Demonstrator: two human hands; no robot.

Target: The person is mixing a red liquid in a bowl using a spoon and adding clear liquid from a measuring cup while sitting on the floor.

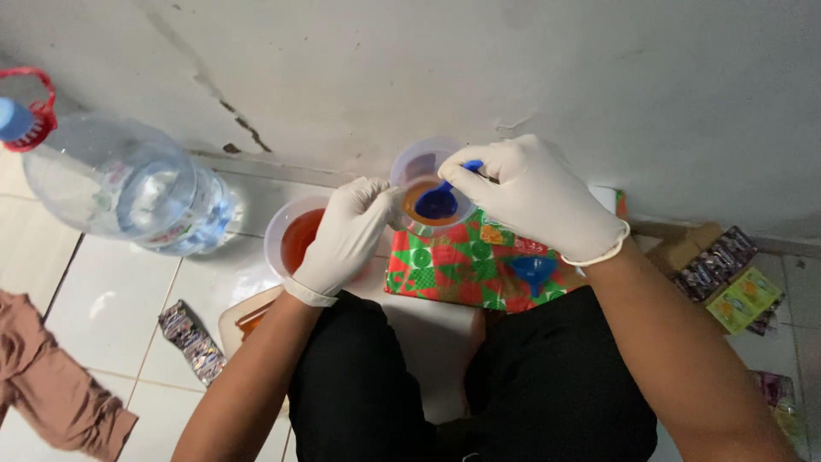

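My left hand (pixel 346 235), in a white glove, grips the side of a clear plastic cup (pixel 421 167) with orange-brown liquid in it. My right hand (pixel 534 197), also gloved, pinches the handle of a blue spoon (pixel 440 201) whose bowl sits inside that cup. The cup stands at the edge of a box wrapped in red and green patterned paper (pixel 453 265). A second clear cup (pixel 291 235) with reddish-orange liquid stands to the left, partly hidden behind my left hand.
A large clear water jug (pixel 128 184) with a red handle lies at the left. A small blue funnel (pixel 532 272) rests on the wrapped box. Sachet packets lie at the right (pixel 727 274) and lower left (pixel 192 342). A brown cloth (pixel 51 385) is at far left.
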